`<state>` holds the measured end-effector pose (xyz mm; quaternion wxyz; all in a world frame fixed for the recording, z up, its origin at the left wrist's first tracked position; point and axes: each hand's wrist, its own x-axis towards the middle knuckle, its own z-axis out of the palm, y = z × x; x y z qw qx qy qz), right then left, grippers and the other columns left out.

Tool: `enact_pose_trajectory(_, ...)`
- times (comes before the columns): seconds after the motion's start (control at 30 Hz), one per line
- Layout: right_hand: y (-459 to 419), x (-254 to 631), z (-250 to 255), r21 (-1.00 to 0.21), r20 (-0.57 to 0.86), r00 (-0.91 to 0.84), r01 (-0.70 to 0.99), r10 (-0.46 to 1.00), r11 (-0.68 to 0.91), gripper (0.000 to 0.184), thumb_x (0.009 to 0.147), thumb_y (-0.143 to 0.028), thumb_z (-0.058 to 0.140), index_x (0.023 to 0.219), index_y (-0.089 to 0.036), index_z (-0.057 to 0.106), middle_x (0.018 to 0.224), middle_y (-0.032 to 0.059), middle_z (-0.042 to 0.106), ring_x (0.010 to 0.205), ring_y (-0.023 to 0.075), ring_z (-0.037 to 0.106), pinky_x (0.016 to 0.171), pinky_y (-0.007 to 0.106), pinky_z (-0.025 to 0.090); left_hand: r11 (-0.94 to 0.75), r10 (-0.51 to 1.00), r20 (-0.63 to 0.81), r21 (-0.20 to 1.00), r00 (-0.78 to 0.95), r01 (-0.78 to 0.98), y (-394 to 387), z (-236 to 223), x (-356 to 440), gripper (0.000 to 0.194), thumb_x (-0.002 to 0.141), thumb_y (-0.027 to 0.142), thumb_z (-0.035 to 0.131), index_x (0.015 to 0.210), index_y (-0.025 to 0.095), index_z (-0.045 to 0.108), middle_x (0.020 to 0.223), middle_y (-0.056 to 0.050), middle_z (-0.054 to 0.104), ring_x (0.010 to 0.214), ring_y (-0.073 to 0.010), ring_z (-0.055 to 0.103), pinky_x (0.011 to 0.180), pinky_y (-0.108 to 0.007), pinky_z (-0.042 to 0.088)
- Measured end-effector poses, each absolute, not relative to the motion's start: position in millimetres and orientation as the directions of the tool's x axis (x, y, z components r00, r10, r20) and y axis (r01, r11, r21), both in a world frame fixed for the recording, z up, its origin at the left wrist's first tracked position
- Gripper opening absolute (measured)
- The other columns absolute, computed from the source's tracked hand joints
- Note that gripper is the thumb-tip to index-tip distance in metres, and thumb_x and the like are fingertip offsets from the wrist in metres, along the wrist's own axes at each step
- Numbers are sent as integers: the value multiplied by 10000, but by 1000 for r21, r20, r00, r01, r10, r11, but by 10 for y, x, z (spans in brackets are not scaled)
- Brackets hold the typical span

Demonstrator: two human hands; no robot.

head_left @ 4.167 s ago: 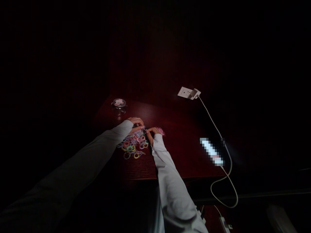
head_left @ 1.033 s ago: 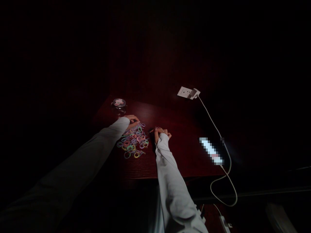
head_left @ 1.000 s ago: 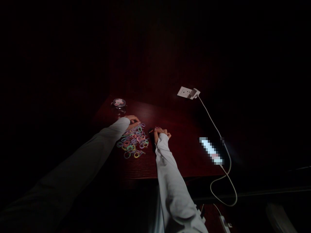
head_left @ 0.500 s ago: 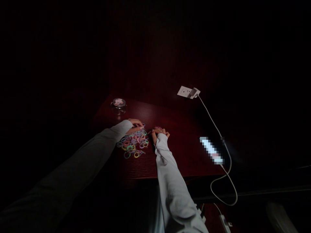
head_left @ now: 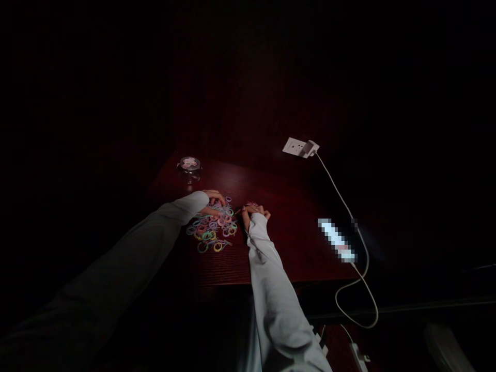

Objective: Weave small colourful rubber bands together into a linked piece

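Observation:
A loose pile of small coloured hair ties (head_left: 209, 230), in pastel green, pink, purple and yellow, lies on the dark red wooden table (head_left: 228, 266). Over the pile's far left side, my left hand (head_left: 214, 199) reaches in with bent fingers, thumb and fingers apart, and nothing visibly gripped. My right hand (head_left: 256, 210) rests just right of the pile with its fingers curled in; what they hold, if anything, is hidden. Right behind its knuckles shows a small cluster of pink-red hair ties (head_left: 252, 203), partly covered by the hand.
A clear round jar (head_left: 189, 173) with a picture on its lid stands at the back left. A pixelated lit device (head_left: 337, 240) lies at the right, its white cable (head_left: 336, 188) running to a charger (head_left: 310, 149) in a wall socket (head_left: 294, 146). A power strip (head_left: 358, 356) is below.
My left hand has drawn slightly back to the left and its fingers have lowered onto the pile, uncovering a purple hair tie at the far edge. My right hand has hardly moved.

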<state>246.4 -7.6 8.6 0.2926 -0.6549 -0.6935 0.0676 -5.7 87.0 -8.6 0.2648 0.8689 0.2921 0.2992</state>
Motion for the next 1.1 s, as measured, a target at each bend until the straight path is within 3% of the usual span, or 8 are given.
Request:
enact_pose_trajectory(0.17,-59,2479,54,-429,338,18,893,941,137,354,1124,-266,570,894,-289,838,1111,0,842,1108,206,599,981,389,262,-468,819,214,786,532,403,1037,-232,-3,361,758,437,791,1001,171,816,829,-10,732,644,-114,588,616,-211,453)
enact_pose_trajectory(0.3,-52,2485,37,-469,336,8,869,942,160,363,1130,-281,556,912,-292,846,1108,10,845,1115,224,586,994,403,257,-408,860,245,858,448,313,1105,-288,36,432,664,522,822,900,163,774,820,-36,736,609,-102,578,542,-189,422)
enact_pose_trajectory(0.47,-57,2485,56,-494,315,9,855,949,156,364,1128,-296,553,932,-299,859,1154,28,844,1141,242,582,1019,425,268,-380,870,255,892,421,245,1076,-211,33,499,671,621,853,840,167,733,808,-53,747,634,-120,627,536,-189,458)
enact_pose_trajectory(0.73,-69,2476,80,-507,301,13,849,953,148,370,1124,-293,546,924,-296,857,1124,27,835,1161,246,580,1038,430,266,-346,894,243,908,376,237,1035,-117,30,502,721,623,838,879,156,748,861,-84,783,723,-162,700,633,-235,562)
enact_pose_trajectory(1.1,-74,2469,86,-525,303,20,838,953,150,360,1117,-284,558,911,-291,853,1127,20,842,1149,243,581,1049,424,254,-405,879,295,878,375,257,1027,-110,24,490,735,646,750,844,169,765,765,-64,761,663,-161,648,560,-229,457)
